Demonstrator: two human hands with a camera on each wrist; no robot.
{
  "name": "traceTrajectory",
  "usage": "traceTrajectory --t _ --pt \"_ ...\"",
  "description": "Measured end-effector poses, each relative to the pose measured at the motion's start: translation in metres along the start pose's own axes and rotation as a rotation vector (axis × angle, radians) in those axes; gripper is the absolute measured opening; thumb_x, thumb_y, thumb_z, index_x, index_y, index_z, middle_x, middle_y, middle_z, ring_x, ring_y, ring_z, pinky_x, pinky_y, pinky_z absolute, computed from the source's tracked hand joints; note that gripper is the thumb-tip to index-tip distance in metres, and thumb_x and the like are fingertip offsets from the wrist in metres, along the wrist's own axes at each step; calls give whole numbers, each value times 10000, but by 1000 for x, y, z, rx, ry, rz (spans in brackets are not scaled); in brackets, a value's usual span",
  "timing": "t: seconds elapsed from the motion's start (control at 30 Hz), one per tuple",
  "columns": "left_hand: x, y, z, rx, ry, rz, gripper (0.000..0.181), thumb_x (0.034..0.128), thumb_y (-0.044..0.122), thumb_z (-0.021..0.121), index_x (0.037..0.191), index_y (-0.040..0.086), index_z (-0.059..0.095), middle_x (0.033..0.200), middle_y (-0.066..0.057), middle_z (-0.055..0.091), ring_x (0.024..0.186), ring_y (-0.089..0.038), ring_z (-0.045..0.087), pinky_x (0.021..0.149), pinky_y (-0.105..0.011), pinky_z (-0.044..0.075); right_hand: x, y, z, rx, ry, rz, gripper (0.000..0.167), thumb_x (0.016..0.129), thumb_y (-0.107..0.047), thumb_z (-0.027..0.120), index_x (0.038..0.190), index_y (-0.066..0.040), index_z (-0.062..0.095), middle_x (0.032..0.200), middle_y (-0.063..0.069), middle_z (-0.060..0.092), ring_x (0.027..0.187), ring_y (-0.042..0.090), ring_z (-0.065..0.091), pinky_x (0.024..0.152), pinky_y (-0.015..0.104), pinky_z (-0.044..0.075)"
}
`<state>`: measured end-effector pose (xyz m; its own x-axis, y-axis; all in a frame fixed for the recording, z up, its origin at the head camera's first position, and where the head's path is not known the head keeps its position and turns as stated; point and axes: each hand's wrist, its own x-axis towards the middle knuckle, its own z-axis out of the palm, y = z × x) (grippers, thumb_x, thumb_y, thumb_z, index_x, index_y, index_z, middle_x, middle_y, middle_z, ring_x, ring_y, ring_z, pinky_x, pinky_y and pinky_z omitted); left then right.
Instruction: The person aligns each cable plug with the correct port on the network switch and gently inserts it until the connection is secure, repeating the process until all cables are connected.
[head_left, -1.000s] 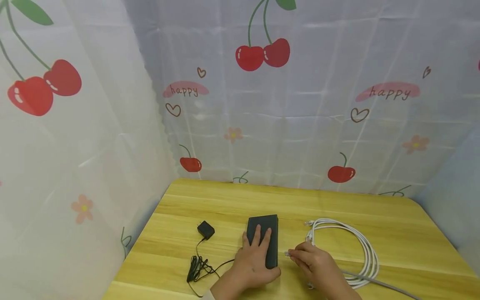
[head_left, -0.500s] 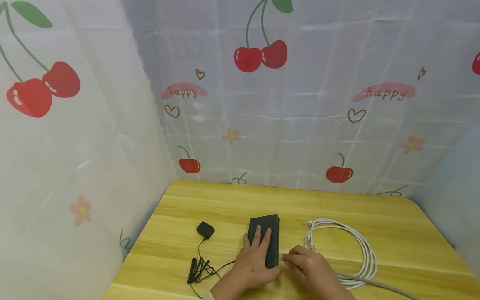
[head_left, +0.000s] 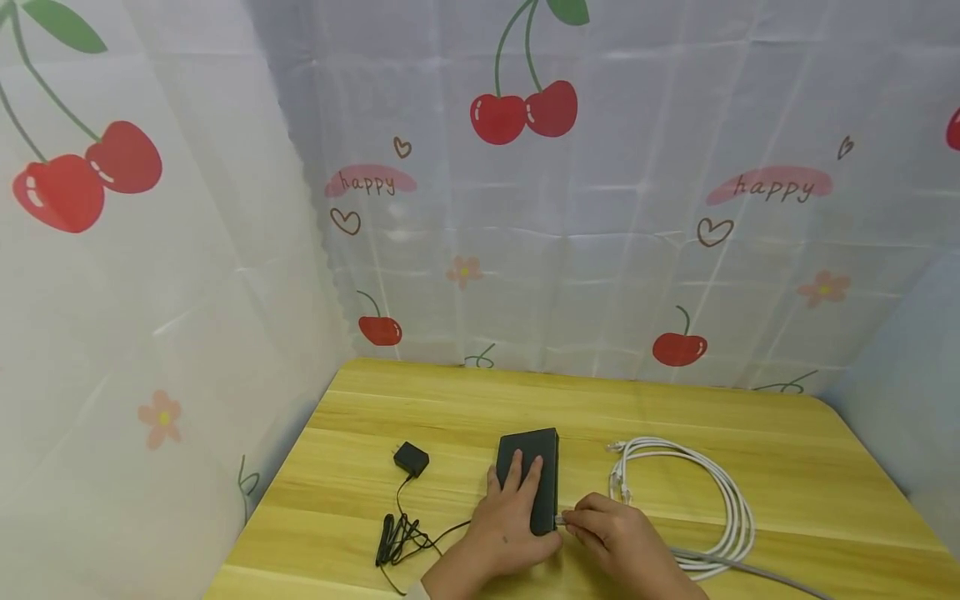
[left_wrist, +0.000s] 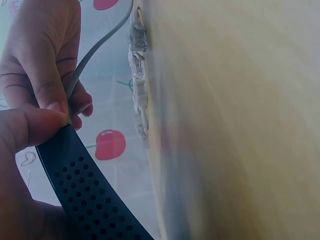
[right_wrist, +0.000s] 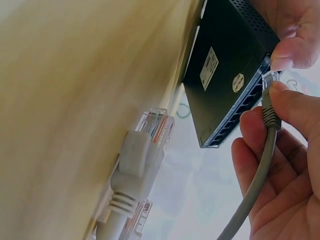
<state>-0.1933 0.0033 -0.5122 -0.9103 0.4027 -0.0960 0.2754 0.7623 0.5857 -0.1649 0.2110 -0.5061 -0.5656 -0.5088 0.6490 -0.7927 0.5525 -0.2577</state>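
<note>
My left hand (head_left: 504, 527) holds a black network switch (head_left: 546, 479). Its fingers are spread over the top, and its thumb is at the near corner. In the right wrist view, the switch is tilted so its underside label (right_wrist: 209, 68) and a row of ports (right_wrist: 234, 119) show. My right hand (head_left: 624, 537) pinches the end of a grey Ethernet cable (right_wrist: 257, 182) between thumb and fingers. The cable's clear plug (right_wrist: 270, 79) is at the end port nearest my left thumb; how deep it sits cannot be told.
A coiled white Ethernet cable (head_left: 731, 500) lies right of my right hand, its clear plugs (right_wrist: 156, 125) close by. Left of the switch are a black power adapter (head_left: 411, 459) and its bundled cord (head_left: 392, 540). A cherry-print curtain (head_left: 570, 275) hangs behind the wooden table (head_left: 450, 400).
My right hand has moved left and slightly down, bringing the grey cable's plug from a gap beside the switch up to its port edge. My left hand has stayed on the switch.
</note>
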Motion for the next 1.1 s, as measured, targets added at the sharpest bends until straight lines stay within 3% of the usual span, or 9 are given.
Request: traceTrajectory --t 0.27,0.53,0.77,1.1 --pt "-1 1 0 1 9 -13 952 827 637 611 1603 375 126 1676 -57 87 1454 -553 132 898 -679 436 2 -3 0 -4 13 -18 302 706 -5 861 959 -154 791 916 -100 664 755 8 634 681 81 470" --pt "-1 3 1 3 17 -10 970 810 632 638 1603 363 147 1672 -53 116 1439 -577 143 878 -674 450 2 -8 -2 -66 -40 42 258 724 -54 865 942 -175 800 903 -137 653 750 -21 622 667 68 458" --pt "-1 3 0 -9 24 -18 983 775 635 678 1592 381 193 1667 -27 146 1383 -648 184 860 -675 467 1 -10 -4 -105 -59 46 247 725 -67 867 935 -179 800 893 -139 646 742 -23 606 656 78 451" --pt "0 7 -4 -8 32 -41 968 745 642 714 1567 426 252 1661 6 177 1370 -627 263 886 -693 440 5 -9 -9 -97 -95 43 229 749 -72 852 946 -176 800 890 -148 640 743 -37 587 655 86 449"
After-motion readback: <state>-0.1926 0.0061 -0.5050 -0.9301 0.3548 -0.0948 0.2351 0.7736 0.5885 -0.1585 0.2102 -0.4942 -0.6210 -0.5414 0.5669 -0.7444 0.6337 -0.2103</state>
